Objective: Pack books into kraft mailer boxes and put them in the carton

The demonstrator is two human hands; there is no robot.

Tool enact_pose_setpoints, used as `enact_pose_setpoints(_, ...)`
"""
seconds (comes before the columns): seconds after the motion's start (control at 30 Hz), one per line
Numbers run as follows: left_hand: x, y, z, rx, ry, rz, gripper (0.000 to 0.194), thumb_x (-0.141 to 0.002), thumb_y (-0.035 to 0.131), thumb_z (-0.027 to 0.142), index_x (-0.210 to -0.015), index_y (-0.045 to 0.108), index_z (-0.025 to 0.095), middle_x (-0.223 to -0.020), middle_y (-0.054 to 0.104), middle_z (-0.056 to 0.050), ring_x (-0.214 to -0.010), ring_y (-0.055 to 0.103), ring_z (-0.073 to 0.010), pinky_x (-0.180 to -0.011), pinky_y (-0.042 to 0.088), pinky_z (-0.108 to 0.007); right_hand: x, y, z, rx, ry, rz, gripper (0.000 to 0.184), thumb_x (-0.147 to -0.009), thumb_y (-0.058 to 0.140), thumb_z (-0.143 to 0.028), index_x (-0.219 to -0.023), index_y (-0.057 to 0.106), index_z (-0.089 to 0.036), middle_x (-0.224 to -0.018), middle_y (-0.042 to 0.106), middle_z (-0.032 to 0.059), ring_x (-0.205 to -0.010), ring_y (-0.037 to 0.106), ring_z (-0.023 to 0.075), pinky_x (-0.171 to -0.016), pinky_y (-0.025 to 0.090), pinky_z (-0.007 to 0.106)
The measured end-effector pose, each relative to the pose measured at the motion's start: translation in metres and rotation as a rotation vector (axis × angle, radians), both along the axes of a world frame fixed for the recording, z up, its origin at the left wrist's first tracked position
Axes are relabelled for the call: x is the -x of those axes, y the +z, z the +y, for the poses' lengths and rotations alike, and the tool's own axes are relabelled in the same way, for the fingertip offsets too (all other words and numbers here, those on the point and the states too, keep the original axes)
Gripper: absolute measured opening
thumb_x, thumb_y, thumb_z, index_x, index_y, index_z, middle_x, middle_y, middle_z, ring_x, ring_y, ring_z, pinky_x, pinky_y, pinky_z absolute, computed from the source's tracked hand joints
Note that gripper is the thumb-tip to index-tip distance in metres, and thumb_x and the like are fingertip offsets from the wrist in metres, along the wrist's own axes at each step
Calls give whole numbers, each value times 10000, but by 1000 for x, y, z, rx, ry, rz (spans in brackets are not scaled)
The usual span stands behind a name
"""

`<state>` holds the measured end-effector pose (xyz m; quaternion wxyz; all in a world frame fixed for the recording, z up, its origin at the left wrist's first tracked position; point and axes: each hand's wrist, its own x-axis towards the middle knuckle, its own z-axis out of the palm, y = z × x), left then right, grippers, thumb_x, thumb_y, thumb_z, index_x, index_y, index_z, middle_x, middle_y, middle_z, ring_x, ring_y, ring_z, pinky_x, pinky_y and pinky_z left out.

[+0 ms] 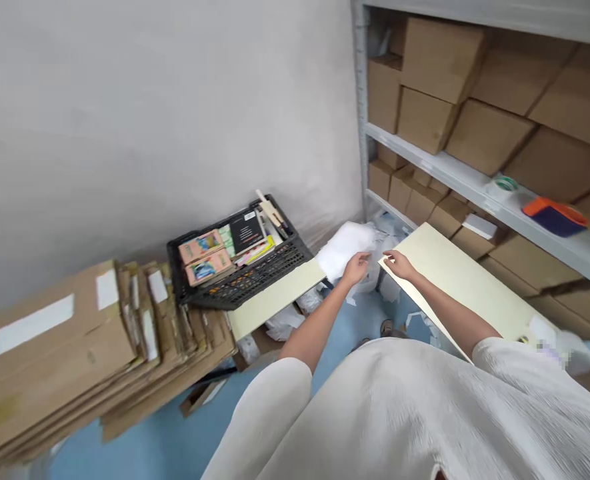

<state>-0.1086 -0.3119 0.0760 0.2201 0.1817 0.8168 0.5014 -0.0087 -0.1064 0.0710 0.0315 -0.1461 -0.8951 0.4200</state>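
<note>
My left hand (pixel 357 268) is in front of me, at the lower right edge of a white, soft-looking bundle (pixel 343 245). Its fingers are loosely bent and a little apart, and I make out nothing held in them. Facing it across a narrow gap, my right hand (pixel 399 265) hovers at or touches the near-left corner of a cream tabletop (pixel 455 273); contact is hard to tell. Its fingers point left, slightly spread, with no object visible in them. Below the gap stands a translucent bin or bag (pixel 367 280) with white scraps around it.
Left, a black crate (pixel 259 267) of books and packs rests on a cream board (pixel 275 293), beside stacked flattened cartons (pixel 59 333). Right, a metal shelf (pixel 475 190) holds cardboard boxes (pixel 445 60), a tape roll (pixel 505 185) and an orange-and-blue item (pixel 555 217).
</note>
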Motion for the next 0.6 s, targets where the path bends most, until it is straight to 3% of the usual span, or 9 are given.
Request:
enact_pose_setpoints(0.13,24,8,-34,-4,210,17,349,-918,605,96,-1219,743,204,-1348,765,-95,-1208,735,-236,-1119,578,-413,67,4,-17,19,176,-2,330,-972,656,-236,-1283,759,-198,-1364,751,144,-1128,765,256,-1058,614,448)
enact_pose_setpoints(0.27,38,16,-70,-25,367,41,363,-925,607,92,-1244,741,201,-1363,756,-102,-1215,735,-234,-1125,573,-406,120,12,-51,60,340,19,342,-977,636,-248,-1296,752,-210,-1381,740,134,-1148,758,240,-1066,607,431)
enact_pose_setpoints(0.4,50,24,-117,-38,513,106,374,-934,591,84,-1254,738,208,-1367,755,-102,-1248,727,-233,-1128,573,-399,158,24,-100,86,512,37,356,-994,616,-258,-1324,740,-204,-1410,720,143,-1169,748,240,-1071,600,431)
enact_pose_setpoints(0.6,75,39,-209,-33,702,198,379,-927,556,68,-1233,742,193,-1317,772,-111,-1179,749,-218,-1093,588,-378,205,43,-189,74,675,125,349,-1000,610,-250,-1320,747,-221,-1362,736,121,-1192,723,243,-1082,587,433)
